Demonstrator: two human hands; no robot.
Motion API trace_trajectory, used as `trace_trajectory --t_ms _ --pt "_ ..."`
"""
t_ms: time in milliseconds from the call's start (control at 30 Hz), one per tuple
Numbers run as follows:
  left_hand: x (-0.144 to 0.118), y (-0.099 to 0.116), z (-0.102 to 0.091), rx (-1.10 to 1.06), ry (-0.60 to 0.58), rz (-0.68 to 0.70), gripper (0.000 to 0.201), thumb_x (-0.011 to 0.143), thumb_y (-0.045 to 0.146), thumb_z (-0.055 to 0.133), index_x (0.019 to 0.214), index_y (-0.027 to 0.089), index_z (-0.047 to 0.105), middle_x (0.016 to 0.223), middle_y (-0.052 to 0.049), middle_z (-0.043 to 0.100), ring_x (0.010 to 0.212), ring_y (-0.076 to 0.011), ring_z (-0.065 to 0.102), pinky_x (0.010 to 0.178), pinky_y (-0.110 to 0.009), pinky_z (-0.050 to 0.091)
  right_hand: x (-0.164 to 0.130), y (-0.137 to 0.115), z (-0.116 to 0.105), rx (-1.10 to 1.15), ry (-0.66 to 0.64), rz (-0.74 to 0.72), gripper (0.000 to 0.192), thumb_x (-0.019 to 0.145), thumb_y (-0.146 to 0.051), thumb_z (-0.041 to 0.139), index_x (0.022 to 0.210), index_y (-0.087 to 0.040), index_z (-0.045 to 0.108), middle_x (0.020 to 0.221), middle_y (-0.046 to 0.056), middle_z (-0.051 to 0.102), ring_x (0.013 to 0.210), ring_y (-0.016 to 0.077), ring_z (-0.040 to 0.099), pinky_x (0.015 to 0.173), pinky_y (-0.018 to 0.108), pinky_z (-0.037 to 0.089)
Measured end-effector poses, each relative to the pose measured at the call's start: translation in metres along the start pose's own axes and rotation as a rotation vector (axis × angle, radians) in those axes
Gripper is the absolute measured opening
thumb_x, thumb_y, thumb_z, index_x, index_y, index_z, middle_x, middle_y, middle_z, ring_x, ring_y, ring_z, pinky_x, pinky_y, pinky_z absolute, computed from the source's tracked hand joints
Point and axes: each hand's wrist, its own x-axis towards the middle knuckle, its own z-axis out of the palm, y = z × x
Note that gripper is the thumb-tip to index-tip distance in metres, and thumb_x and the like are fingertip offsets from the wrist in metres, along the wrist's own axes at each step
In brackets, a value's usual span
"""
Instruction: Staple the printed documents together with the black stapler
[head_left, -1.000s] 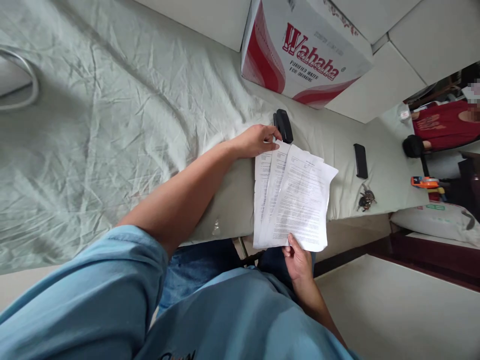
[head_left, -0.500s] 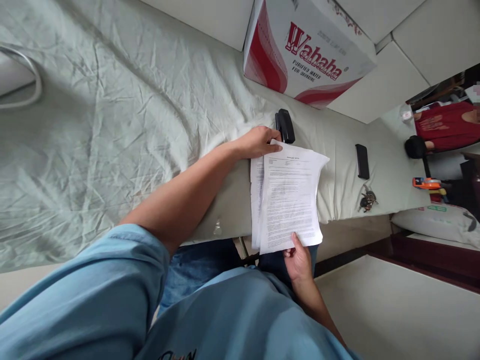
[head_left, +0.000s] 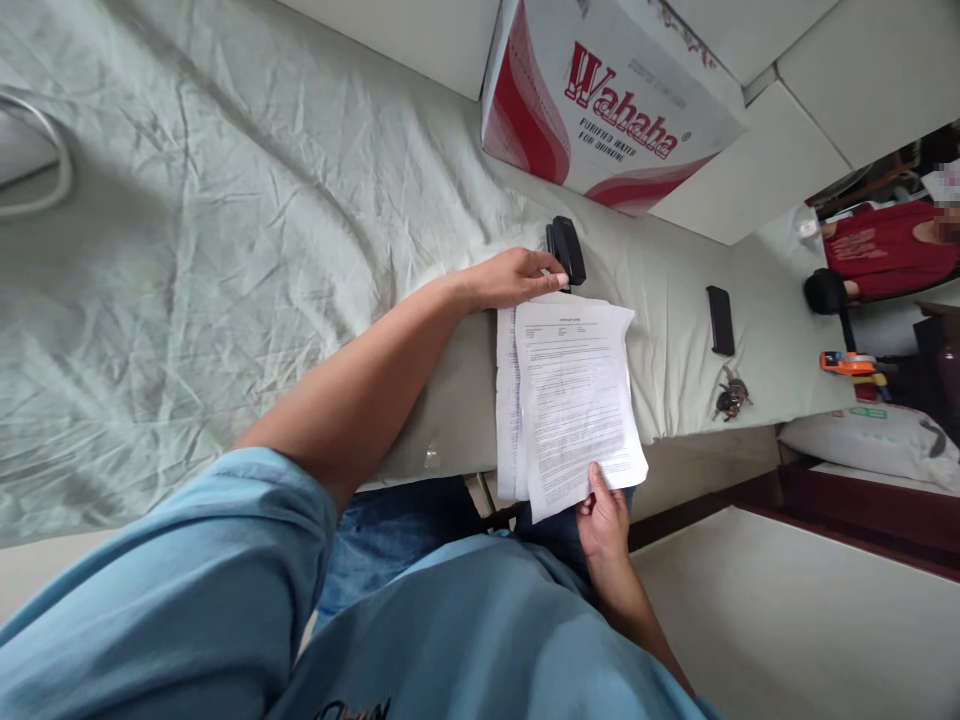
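Note:
My right hand (head_left: 602, 520) grips the lower edge of a printed sheet of paper (head_left: 574, 400), thumb on top and fingers underneath. More printed sheets (head_left: 507, 420) lie beneath it, showing along its left side. My left hand (head_left: 517, 278) is at the top edge of the papers, off the top sheet, fingers stretched toward a black stapler (head_left: 567, 250). Its fingertips are at the stapler's near end; whether they touch it I cannot tell. The stapler rests on the pale green cloth just beyond the sheets.
A Wahaha water carton (head_left: 607, 110) stands at the back of the cloth-covered table (head_left: 225, 230). To the right lie a black phone (head_left: 721, 320) and a bunch of keys (head_left: 731, 394). An orange tape dispenser (head_left: 847, 363) is farther right, near a person in red (head_left: 885, 250).
My left hand has let go of the top sheet's upper corner and shifted toward the stapler. The top sheet has tilted slightly, still held by my right hand.

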Motion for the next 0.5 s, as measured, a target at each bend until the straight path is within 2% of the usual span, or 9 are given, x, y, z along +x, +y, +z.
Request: trace_trajectory --t_ms 67,133,200,267,367,433,500 --pt "-0.002 0.005 -0.004 -0.018 -0.011 -0.035 0.062 0.107 0.065 0.052 0.135 0.016 0.078 0.125 -0.012 0.08 0.115 -0.0276 0.072 0.098 -0.035 0.052 0.001 0.0 -0.001 0.011 -0.001 0.001 0.046 0.061 -0.049 0.103 0.09 -0.024 0.078 0.067 -0.007 0.064 0.053 0.0084 0.038 0.045 0.026 0.028" --pt "-0.003 0.008 -0.007 -0.005 -0.054 -0.07 0.063 0.104 0.067 0.055 0.133 0.017 0.08 0.127 -0.011 0.08 0.118 -0.0291 0.072 0.1 -0.036 0.052 0.002 -0.002 0.001 0.019 -0.015 -0.012 0.046 0.062 -0.048 0.104 0.093 -0.023 0.08 0.075 -0.005 0.073 0.059 0.0108 0.051 0.049 0.026 0.038" --pt "-0.001 0.008 -0.01 0.048 -0.126 -0.08 0.058 0.097 0.063 0.065 0.131 0.02 0.083 0.125 -0.009 0.081 0.116 -0.0293 0.073 0.1 -0.036 0.053 0.003 -0.004 0.004 0.035 -0.035 -0.043 0.049 0.063 -0.047 0.104 0.1 -0.023 0.084 0.094 0.001 0.084 0.078 0.0169 0.069 0.063 0.029 0.055" --pt "0.001 0.006 -0.012 0.101 -0.186 -0.071 0.049 0.09 0.054 0.073 0.125 0.021 0.085 0.118 -0.007 0.082 0.11 -0.0281 0.074 0.098 -0.036 0.053 0.002 -0.007 0.008 0.054 -0.05 -0.08 0.048 0.066 -0.047 0.103 0.103 -0.023 0.085 0.109 0.005 0.088 0.102 0.024 0.077 0.086 0.036 0.064" --pt "0.001 0.0 -0.013 0.072 -0.185 -0.033 0.04 0.086 0.042 0.076 0.118 0.021 0.086 0.107 -0.005 0.082 0.101 -0.0255 0.075 0.092 -0.035 0.055 -0.002 -0.008 0.013 0.082 -0.108 -0.076 0.045 0.074 -0.051 0.098 0.109 -0.026 0.086 0.119 0.006 0.088 0.123 0.0288 0.077 0.109 0.045 0.063" --pt "0.0 -0.004 -0.011 -0.011 -0.14 -0.001 0.036 0.088 0.039 0.075 0.118 0.021 0.085 0.105 -0.005 0.082 0.099 -0.0248 0.075 0.09 -0.035 0.056 -0.007 -0.005 0.016 0.11 -0.175 -0.024 0.048 0.078 -0.056 0.095 0.116 -0.029 0.086 0.125 0.005 0.088 0.13 0.0285 0.075 0.116 0.048 0.06" --pt "-0.001 -0.005 -0.007 -0.109 -0.086 0.025 0.033 0.091 0.039 0.075 0.116 0.02 0.084 0.105 -0.006 0.083 0.099 -0.0245 0.076 0.089 -0.034 0.057 -0.011 0.0 0.019 0.111 -0.227 0.016 0.047 0.076 -0.057 0.096 0.115 -0.031 0.086 0.124 0.005 0.088 0.13 0.0285 0.076 0.118 0.05 0.06"
